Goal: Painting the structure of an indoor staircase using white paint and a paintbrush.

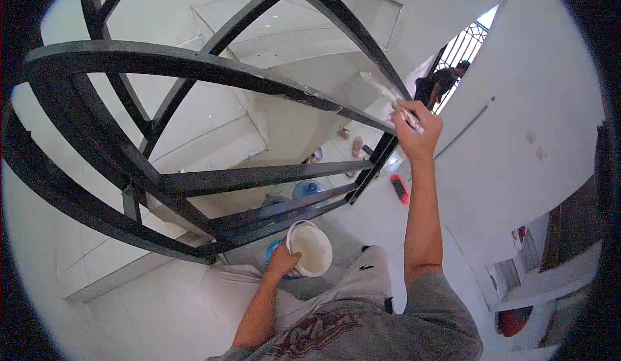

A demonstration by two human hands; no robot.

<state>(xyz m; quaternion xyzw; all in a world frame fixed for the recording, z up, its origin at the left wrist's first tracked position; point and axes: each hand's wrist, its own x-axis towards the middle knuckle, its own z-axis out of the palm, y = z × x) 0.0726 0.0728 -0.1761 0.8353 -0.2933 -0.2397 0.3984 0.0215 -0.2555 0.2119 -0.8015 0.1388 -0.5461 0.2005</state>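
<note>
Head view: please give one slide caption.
Right hand holds a pale brush-like tool at a black railing; left hand grips a white bucket.

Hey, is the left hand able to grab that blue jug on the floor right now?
Probably not: the left hand is busy holding the white bucket, and the black railing bars cross in front of the blue jug in this view.
</note>
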